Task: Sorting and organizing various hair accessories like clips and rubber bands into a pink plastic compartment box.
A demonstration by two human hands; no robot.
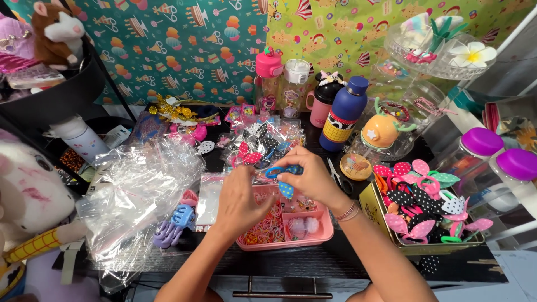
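Both my hands meet over a pink compartment tray (321, 234) at the table's middle. My right hand (311, 178) pinches a blue polka-dot bow hair tie (284, 180). My left hand (240, 197) touches the same hair tie from the left, fingers curled on it. The tray holds small elastic bands, pom-poms and little clips.
A heap of clear plastic bags (137, 193) lies at the left, with hair claw clips (173, 223) beside it. A gold tin (373, 210) of bow hair ties stands at the right. Bottles (342, 114), scissors (338, 174), purple-lidded jars (481, 146) and plush toys (56, 31) ring the table.
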